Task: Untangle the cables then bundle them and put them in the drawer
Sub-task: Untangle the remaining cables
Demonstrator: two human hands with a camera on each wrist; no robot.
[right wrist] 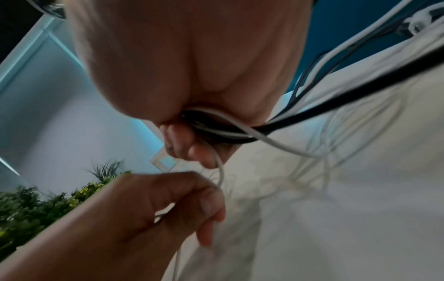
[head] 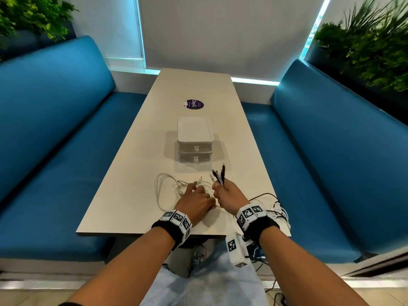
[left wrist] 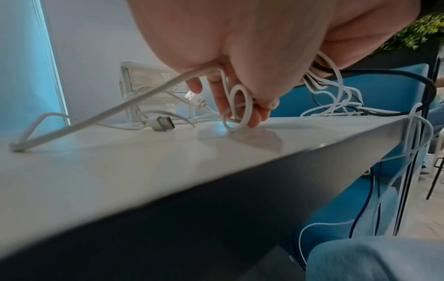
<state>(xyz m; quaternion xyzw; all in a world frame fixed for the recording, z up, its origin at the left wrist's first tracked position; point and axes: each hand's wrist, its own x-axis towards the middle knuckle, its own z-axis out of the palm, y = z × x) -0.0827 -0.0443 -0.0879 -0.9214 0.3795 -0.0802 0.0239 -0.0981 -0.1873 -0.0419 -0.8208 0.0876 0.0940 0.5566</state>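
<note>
Both grips grasp cables (head: pixel 217 176) on pale table (head: pixel 123 195) between blue benches (head: pixel 55 133).

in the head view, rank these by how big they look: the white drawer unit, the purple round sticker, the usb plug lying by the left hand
Largest to smallest as they appear:
1. white drawer unit
2. purple round sticker
3. usb plug

The sticker lies farther from the camera, so it may look smaller than it is; the order is plain all the same.

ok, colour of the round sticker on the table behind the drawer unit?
Dark purple sticker with white lettering; the head view shows it best.
</note>
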